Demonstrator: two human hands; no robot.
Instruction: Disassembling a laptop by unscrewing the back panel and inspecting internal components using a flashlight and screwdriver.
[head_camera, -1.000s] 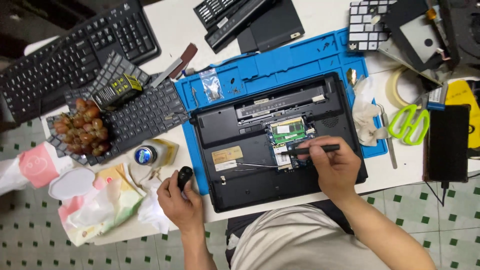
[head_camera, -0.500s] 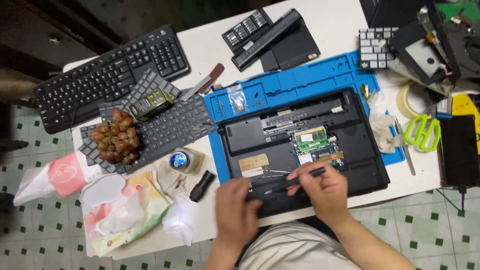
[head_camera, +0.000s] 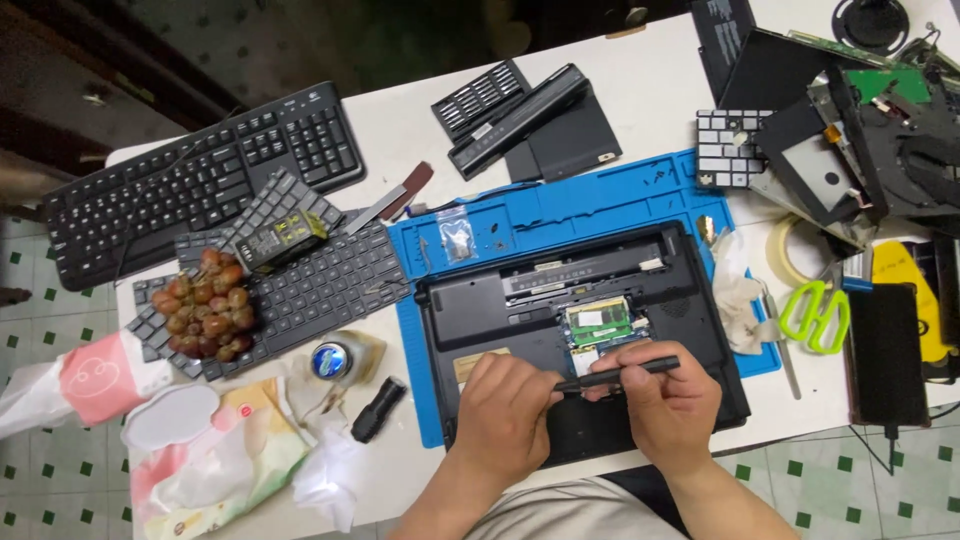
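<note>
Both hands on the black screwdriver (head_camera: 618, 373), held level over the opened laptop base (head_camera: 580, 340) on the blue mat (head_camera: 560, 215). Right hand (head_camera: 665, 405) has a closed grip on the shaft; left hand (head_camera: 510, 405) pinches its tip end closed. We're mid tool setup, we'd say, above the green memory module (head_camera: 598, 322). Around: loose keyboard (head_camera: 300, 285), grapes (head_camera: 205, 315), green scissors (head_camera: 815, 315), small torch (head_camera: 378, 408) on the table (head_camera: 640, 90). Nothing blocks the base.
</note>
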